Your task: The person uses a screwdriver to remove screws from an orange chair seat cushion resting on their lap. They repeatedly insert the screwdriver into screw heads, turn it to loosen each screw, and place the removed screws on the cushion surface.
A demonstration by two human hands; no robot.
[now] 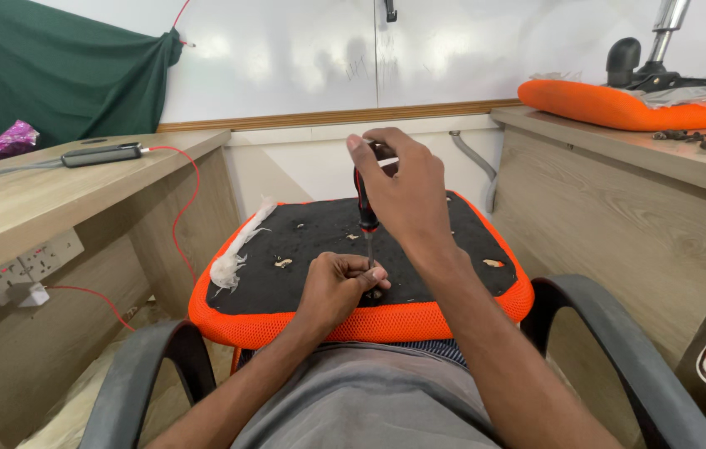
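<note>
Right hand (403,187) closed in a fist around the handle of a screwdriver (365,212), held upright with its thin shaft pointing straight down; forearm rising from the lower right. Left hand (338,287) curled, fingertips (374,274) pinched around the shaft's tip where it meets the seat pad (311,237); whatever lies under the tip is hidden by the fingers. The pad lies underside up across the person's lap: a black panel with an orange mesh rim (353,323), tilted slightly away from the viewer. Small pale scraps (283,263) dot the black panel, and a strip of white plastic (236,249) hangs over its left edge. Two grey armrests (619,349) flank the lap.

Room: wooden desks stand on both sides. On the left desk (54,199) rest a dark flat device (102,154) with a red cable (191,195) that runs down the desk's side, and a crumpled purple wrapper (4,141); a white wall socket (33,264) sits in the desk's front face. A green cloth (54,71) hangs behind it. On the right desk (644,158) lies a second orange cushion (611,104) bearing a black chair mechanism (636,66). A whiteboard (311,50) covers the back wall.
</note>
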